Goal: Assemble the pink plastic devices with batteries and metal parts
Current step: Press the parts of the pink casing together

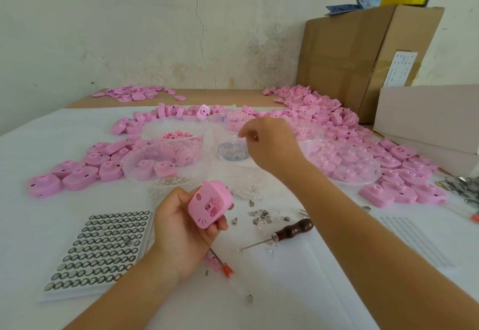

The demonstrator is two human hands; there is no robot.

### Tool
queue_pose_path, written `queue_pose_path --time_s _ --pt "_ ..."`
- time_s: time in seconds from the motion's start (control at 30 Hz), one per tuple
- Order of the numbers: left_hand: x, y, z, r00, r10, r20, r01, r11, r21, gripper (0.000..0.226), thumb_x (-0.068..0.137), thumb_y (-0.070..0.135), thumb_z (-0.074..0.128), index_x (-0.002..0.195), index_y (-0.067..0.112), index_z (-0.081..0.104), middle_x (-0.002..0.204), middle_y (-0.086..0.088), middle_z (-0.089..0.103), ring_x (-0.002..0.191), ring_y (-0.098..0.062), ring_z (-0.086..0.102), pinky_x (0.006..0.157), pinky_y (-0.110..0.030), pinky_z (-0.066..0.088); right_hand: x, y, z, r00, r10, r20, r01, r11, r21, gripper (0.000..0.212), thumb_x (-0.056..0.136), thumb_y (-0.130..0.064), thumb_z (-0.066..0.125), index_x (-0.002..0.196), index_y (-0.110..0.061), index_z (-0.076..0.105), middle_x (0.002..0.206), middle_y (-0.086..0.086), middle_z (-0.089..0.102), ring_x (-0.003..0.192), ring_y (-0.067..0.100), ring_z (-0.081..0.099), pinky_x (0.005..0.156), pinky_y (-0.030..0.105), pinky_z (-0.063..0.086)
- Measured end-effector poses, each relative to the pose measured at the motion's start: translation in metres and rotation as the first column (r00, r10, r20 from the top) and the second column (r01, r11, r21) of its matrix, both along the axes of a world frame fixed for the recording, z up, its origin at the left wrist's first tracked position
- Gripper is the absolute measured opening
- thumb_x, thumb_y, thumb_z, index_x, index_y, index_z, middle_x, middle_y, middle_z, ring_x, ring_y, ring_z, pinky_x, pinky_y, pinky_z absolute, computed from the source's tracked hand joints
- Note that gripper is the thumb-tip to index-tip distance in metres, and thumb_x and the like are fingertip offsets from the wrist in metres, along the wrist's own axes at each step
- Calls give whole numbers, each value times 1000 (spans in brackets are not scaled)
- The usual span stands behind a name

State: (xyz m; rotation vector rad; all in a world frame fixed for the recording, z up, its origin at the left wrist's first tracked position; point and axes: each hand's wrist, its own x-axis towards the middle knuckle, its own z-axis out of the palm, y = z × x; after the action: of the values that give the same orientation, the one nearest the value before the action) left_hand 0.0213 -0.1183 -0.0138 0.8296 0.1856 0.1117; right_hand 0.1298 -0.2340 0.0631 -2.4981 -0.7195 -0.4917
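Pink device [210, 206] sits gripped in the left hand [178, 231] above the table [285, 291]. The right hand [272, 145] hangs over a bowl [219, 151] of metal parts [234, 152], fingertips [243, 134] drawn together (on a part or on nothing, I cannot tell), its forearm hiding part of a shell bowl [373, 174]. Nearby lie a battery tray [98, 249], an awl [287, 231] and loose parts [261, 215].

bare cloth [298, 291] near front, clear bowls [166, 161] and pink shells [337, 114] crowding beyond
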Motion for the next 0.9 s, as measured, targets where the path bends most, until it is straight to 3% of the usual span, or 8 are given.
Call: queue_pose_path --time_s 0.1,0.2,0.33,0.4,0.6,0.7,0.8,0.9 --pt "1 1 -2 1000 12 -1 -12 1000 -21 40 63 22 38 84 -5 59 55 -18 57 33 -20 48 29 -12 35 36 22 2 883 -148 -446 -79 889 -451 50 85 -14 67 131 -8 50 134 8 49 99 24 61 90 36 51" --pt "3 4 -2 1000 4 0 -4 999 -54 40 65 22 37 85 -6 58 54 -20 56 33 -20 48 29 -12 36 53 33 -18 723 -236 -649 -163 855 -493 69 78 -15 74 137 -6 41 145 11 36 91 25 65 83 37 55" --pt "6 5 -3 1000 9 3 -9 997 -78 38 69 21 36 86 -6 57 55 -20 56 34 -21 49 30 -13 38 56 38 -26 738 -171 -653 -207 863 -461 30 80 -5 69 109 -3 64 106 5 67 66 9 63 64 24 56" --pt "7 5 -3 1000 9 10 -8 994 -106 37 71 19 35 86 -6 57 55 -20 57 34 -21 49 30 -14 39 53 37 -23 754 -171 -635 -185 871 -455 16 78 -2 69 93 -3 64 88 3 64 60 7 59 51 19 49" --pt "8 9 -5 998 -48 43 55 985 -163 40 66 21 37 83 -7 59 55 -20 55 33 -20 47 29 -13 38 47 30 -9 820 -89 -566 -129 934 -333 27 80 0 65 106 7 65 93 10 72 89 19 70 87 31 53" --pt "7 12 -4 990 -111 82 126 968 -216 37 61 24 47 67 -5 69 55 -17 55 33 -17 47 29 -12 38 34 20 19 856 15 -517 -104 984 -143 22 75 6 64 97 7 70 91 19 72 83 24 71 82 34 56" --pt "4 17 0 960 -219 177 260 929 -262 40 32 18 80 65 -3 69 55 -15 55 32 -15 48 29 -14 40 6 5 39 832 169 -528 -173 984 43 11 72 6 70 76 -4 73 81 19 72 72 24 71 73 29 59" --pt "2 21 0 911 -302 280 385 865 -321 44 30 10 86 67 -3 67 53 -16 55 30 -16 50 28 -16 41 -26 -2 23 787 214 -579 -283 959 -31 11 73 1 72 72 -10 73 71 8 73 59 11 70 64 19 57"
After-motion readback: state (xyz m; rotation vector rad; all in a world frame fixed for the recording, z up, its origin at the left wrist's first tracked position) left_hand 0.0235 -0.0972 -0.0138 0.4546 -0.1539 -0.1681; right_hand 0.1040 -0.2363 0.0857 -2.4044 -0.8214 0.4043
